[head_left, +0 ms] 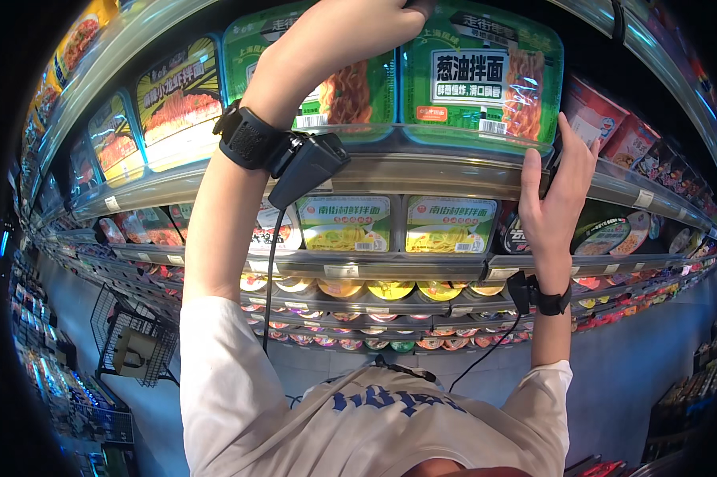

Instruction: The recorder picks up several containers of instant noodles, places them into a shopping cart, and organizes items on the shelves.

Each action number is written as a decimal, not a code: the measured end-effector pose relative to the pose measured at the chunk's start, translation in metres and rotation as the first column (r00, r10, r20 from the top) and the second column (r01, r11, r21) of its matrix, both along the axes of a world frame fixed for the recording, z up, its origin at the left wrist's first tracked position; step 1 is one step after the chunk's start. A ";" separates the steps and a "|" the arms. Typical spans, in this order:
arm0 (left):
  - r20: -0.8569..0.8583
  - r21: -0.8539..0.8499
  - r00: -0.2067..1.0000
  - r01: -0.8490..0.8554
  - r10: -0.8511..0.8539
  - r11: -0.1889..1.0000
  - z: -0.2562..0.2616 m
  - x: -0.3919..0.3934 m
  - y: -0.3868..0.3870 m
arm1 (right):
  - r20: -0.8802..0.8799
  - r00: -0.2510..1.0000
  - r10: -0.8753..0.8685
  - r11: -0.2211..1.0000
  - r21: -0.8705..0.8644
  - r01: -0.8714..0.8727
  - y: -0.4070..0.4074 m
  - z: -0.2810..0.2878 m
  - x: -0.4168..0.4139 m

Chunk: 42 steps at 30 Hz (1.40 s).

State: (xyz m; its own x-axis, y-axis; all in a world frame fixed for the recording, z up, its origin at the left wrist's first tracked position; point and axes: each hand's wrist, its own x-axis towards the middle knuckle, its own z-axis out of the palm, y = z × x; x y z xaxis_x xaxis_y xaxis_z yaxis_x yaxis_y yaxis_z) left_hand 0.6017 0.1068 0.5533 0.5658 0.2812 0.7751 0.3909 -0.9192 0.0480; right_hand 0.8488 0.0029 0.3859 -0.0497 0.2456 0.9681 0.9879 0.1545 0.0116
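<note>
My left hand (373, 24) reaches up over the top of the green instant noodle packs, its fingertips partly cut off by the upper picture edge. What those fingers touch is hidden. Beneath that hand stands a green noodle pack (481, 77) with a picture of noodles, upright behind a clear shelf lip. My right hand (552, 191) is at this pack's lower right corner, thumb and fingers spread, fingertips along its side. Left of it, a second green pack (349, 89) is partly covered by my left forearm. Both wrists wear black straps with cabled devices.
Yellow-and-black noodle packs (179, 101) stand further left, red packs (597, 113) to the right. One shelf down are yellow-green noodle boxes (451, 223), with noodle cups (391, 289) lower still. The shelf edge (442, 173) juts out. A wire shopping cart (135, 340) holds a cardboard box.
</note>
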 end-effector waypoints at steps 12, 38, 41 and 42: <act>0.058 0.045 0.997 -0.057 0.054 0.997 -0.003 0.003 0.005 | -0.014 0.999 0.038 0.998 0.047 -0.037 0.002 -0.001 0.001; 0.135 0.416 0.987 0.020 -0.083 0.909 -0.075 -0.039 -0.026 | -0.240 0.867 0.436 0.900 0.102 -0.424 -0.052 -0.068 -0.013; 0.114 0.435 0.990 0.019 -0.077 0.900 -0.089 -0.060 -0.036 | -0.192 0.925 0.329 0.930 -0.107 -0.353 -0.055 -0.074 -0.037; 0.147 0.332 0.986 0.028 -0.081 0.943 -0.097 -0.068 -0.060 | -0.204 0.913 0.353 0.913 -0.139 -0.384 -0.053 -0.078 -0.045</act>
State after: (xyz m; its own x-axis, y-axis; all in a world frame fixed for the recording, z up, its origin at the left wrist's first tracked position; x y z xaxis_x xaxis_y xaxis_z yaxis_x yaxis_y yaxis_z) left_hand 0.5332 0.0473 0.4564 0.4372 -0.0310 0.8988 0.3521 -0.9137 -0.2027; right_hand 0.8038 -0.0496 0.3082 -0.0067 0.4053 0.9141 0.8442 0.4922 -0.2121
